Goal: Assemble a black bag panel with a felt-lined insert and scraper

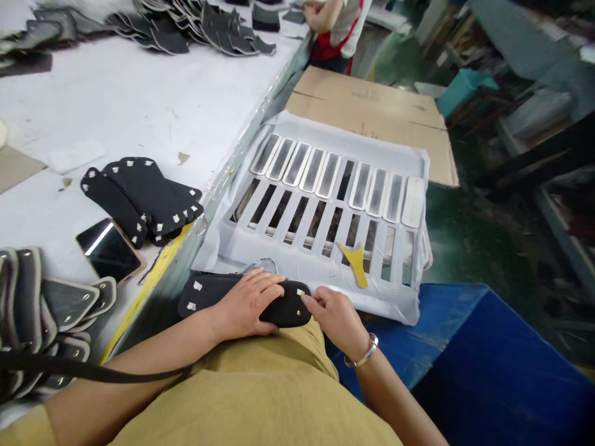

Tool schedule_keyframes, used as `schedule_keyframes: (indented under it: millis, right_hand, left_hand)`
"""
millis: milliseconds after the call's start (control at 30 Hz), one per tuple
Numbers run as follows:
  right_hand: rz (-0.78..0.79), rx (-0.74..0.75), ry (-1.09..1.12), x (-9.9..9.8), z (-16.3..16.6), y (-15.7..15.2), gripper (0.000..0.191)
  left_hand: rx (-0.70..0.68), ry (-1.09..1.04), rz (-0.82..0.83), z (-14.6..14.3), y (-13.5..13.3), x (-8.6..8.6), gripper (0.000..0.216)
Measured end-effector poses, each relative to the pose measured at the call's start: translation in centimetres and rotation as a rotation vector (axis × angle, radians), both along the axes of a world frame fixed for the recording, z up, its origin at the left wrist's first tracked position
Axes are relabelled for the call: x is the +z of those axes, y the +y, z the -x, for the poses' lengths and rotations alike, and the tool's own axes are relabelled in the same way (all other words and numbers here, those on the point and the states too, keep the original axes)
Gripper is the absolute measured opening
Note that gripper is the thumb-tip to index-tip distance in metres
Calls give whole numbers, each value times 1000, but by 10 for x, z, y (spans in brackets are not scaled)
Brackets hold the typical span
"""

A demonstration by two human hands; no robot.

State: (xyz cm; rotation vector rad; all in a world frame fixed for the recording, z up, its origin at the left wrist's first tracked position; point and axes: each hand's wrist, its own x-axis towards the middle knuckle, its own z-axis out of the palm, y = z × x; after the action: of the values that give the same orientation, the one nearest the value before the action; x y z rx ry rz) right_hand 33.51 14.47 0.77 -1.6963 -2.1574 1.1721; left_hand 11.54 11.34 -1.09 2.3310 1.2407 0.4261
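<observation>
A long black padded panel (287, 303) with rounded ends lies across my lap, against the near edge of the white frame. My left hand (248, 303) grips it across the middle, fingers over its top and thumb at the near edge. At the right end, the thumb and forefinger of my right hand (332, 313) are closed at a small white tab (300, 292). Below that tab a small gold stud (298, 313) shows bare. Two more white tabs (198, 286) sit at the panel's left end. A bracelet is on my right wrist.
A slotted white rack (223, 248) holds a row of pale-edged strips (311, 167) and a yellow Y-shaped tool (357, 263). On the white table (139, 105) lie black panels (144, 186), a phone (109, 248) and grey pieces (69, 300). A blue bin (465, 347) stands right; another person (334, 31) is behind.
</observation>
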Motion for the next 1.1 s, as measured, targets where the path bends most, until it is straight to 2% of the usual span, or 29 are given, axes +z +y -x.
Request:
schedule_keyframes:
  millis: [267, 567, 767, 933, 1100]
  right_hand:
    - [-6, -11, 45, -6, -3, -3, 33]
    - [-32, -89, 48, -4, -1, -8, 31]
    - [-26, -112, -8, -1, 1, -7, 30]
    - [6, -98, -52, -2, 0, -3, 31]
    - [-12, -49, -101, -3, 1, 2, 30]
  left_hand:
    - [16, -32, -140, -5, -6, -9, 45]
    - [-13, 63, -225, -11, -6, -6, 47]
    - [-48, 71, -200, -9, -2, -6, 54]
    - [-61, 80, -147, -9, 1, -4, 50]
    - [-56, 72, -174, -10, 3, -8, 50]
